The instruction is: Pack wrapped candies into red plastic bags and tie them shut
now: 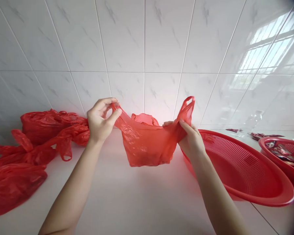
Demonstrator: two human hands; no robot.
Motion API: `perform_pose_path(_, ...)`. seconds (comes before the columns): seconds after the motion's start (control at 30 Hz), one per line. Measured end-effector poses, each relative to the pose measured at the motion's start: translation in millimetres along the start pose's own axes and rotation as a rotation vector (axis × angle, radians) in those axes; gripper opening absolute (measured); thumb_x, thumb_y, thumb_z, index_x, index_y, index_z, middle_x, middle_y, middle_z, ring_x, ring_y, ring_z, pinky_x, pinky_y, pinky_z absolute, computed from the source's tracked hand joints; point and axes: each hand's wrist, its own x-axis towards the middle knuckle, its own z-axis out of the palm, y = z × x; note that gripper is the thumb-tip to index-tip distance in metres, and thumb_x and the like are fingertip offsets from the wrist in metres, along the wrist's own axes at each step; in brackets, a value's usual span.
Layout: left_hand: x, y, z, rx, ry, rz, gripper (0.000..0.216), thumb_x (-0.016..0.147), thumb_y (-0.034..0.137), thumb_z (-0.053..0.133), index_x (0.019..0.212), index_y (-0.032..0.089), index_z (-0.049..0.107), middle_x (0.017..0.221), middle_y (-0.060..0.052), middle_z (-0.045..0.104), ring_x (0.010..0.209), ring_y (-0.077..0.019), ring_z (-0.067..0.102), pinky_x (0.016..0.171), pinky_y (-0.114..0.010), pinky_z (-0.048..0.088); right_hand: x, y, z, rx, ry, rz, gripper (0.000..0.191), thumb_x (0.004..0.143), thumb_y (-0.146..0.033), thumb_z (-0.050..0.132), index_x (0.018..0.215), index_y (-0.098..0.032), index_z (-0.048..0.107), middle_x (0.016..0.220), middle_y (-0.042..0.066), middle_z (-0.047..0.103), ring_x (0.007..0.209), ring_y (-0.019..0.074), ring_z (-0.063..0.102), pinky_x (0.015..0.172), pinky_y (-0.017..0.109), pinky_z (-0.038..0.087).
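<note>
Wall of marbled tile (161,39) behind; white surface (127,199) below. Large red basket (283,195) at right, rim partly masked by right forearm (210,182). Second red basket (262,143) beyond, at far right edge. Bulging red bags (22,186) grouped at left, near left forearm (73,182). Red plastic bag (149,145) stretched between both hands; base contact with surface not determinable. Left fingers (105,102) pinched on left top corner; right fingers (185,127) clamped below right handle (187,112), loop projecting above. Small packets (280,150) inside second basket.
</note>
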Motion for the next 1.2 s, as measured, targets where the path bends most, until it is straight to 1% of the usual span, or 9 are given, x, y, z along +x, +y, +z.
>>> perform_pose_path(0.13,0.5,15.6,-1.4,-0.100,-0.203,0.046,0.017,0.077,0.011,0.072,0.091,0.021,0.075,0.091,-0.004,0.072,0.082,-0.0185,0.069,0.081,-0.034,0.058,2.2,2.5,2.2,0.149,0.010,0.011,0.022,0.090,-0.036,0.063,0.077,-0.021,0.072,0.084,0.005,0.071,0.090,0.0211,0.066,0.086,0.036,0.054)
perform_pose_path(0.23,1.3,25.4,1.3,-0.173,-0.388,0.047,0.010,0.080,0.013,0.070,0.085,0.019,0.076,0.086,-0.006,0.072,0.079,-0.0197,0.069,0.075,-0.035,0.058,2.9,5.6,4.7,0.158,0.042,0.071,0.018,0.087,-0.033,0.064,0.074,-0.020,0.067,0.061,-0.002,0.057,0.059,0.0116,0.056,0.069,0.028,0.053)
perform_pose_path(0.33,3.4,30.1,4.6,-0.268,-0.518,0.024,0.010,0.081,0.015,0.071,0.086,0.020,0.077,0.086,-0.006,0.072,0.078,-0.0197,0.070,0.071,-0.035,0.059,0.7,8.4,9.9,-0.013,0.098,0.109,0.018,0.087,-0.031,0.061,0.073,-0.019,0.062,0.047,-0.008,0.037,0.042,0.0056,0.028,0.045,0.020,0.034)
perform_pose_path(0.5,9.3,40.3,15.2,-0.383,-0.730,-0.038,0.009,0.082,0.016,0.071,0.086,0.021,0.077,0.091,-0.007,0.074,0.075,-0.0189,0.071,0.072,-0.036,0.059,-8.1,11.4,25.8,-0.452,0.114,0.098,0.010,0.083,-0.029,0.059,0.085,-0.020,0.062,0.045,-0.009,0.040,0.043,0.0069,0.032,0.041,0.020,0.020)
perform_pose_path(0.67,8.4,48.4,38.4,-0.340,-0.827,-0.141,0.014,0.084,0.014,0.066,0.092,0.020,0.077,0.095,-0.008,0.073,0.083,-0.0207,0.071,0.077,-0.037,0.058,-16.5,9.8,37.5,-0.390,-0.088,0.165,0.019,0.083,-0.028,0.058,0.101,-0.022,0.061,0.054,-0.007,0.054,0.043,0.0082,0.039,0.043,0.022,0.030)
perform_pose_path(0.8,2.2,37.8,54.3,-0.295,-0.863,-0.160,0.020,0.086,0.015,0.062,0.102,0.019,0.074,0.108,-0.009,0.070,0.090,-0.0190,0.070,0.086,-0.037,0.057,-18.2,6.0,38.6,-0.198,-0.235,0.230,0.008,0.083,-0.026,0.054,0.087,-0.021,0.060,0.056,-0.006,0.053,0.041,0.0063,0.030,0.042,0.022,0.023)
perform_pose_path(0.9,-3.3,27.5,61.0,-0.290,-0.863,-0.202,0.019,0.087,0.017,0.062,0.103,0.017,0.072,0.111,-0.009,0.069,0.093,-0.0184,0.069,0.089,-0.036,0.056,-17.0,5.2,36.2,-0.134,-0.256,0.216,0.007,0.084,-0.024,0.053,0.079,-0.020,0.056,0.055,-0.006,0.048,0.043,0.0059,0.023,0.044,0.023,0.016)
perform_pose_path(1.1,-14.3,21.2,69.1,-0.377,-0.947,-0.320,0.024,0.091,0.027,0.061,0.112,0.017,0.069,0.108,-0.011,0.070,0.093,-0.0199,0.070,0.085,-0.037,0.057,-13.6,16.0,30.0,-0.251,-0.230,0.240,0.032,0.083,-0.047,0.070,0.077,-0.021,0.053,0.055,-0.006,0.045,0.048,0.0076,0.035,0.047,0.024,0.022)
perform_pose_path(1.2,-21.3,15.2,69.0,-0.312,-0.833,-0.264,0.027,0.091,0.029,0.063,0.115,0.018,0.068,0.115,-0.012,0.069,0.104,-0.0223,0.068,0.094,-0.039,0.054,-10.5,21.2,26.2,-0.269,-0.203,0.234,0.041,0.085,-0.055,0.066,0.071,-0.020,0.050,0.054,-0.005,0.047,0.048,0.0077,0.037,0.047,0.024,0.024)
